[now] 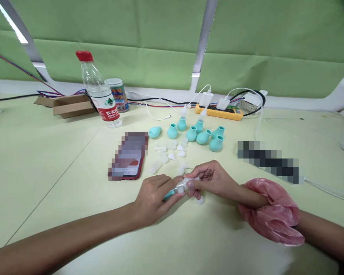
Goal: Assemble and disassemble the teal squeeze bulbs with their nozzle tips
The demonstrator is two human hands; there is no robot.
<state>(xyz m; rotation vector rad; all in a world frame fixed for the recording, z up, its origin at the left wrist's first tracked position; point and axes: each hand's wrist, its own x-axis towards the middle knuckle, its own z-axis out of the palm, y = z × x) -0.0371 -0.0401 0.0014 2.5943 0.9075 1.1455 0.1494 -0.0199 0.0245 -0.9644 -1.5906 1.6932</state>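
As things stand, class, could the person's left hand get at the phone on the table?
Probably yes. The left hand lies just below and right of the phone, with bare table between them. But its fingers grip a teal bulb together with the right hand, so it must let go first.

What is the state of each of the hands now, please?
Left hand: closed on a teal bulb.
Right hand: closed on the clear tip at the bulb's end.

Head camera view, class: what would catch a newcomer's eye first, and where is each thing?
Front and centre, the left hand and right hand pinch a small teal bulb with a clear tip between them. Behind them lies a cluster of teal bulbs and loose clear tips. A crumpled pink bag wraps the right wrist.
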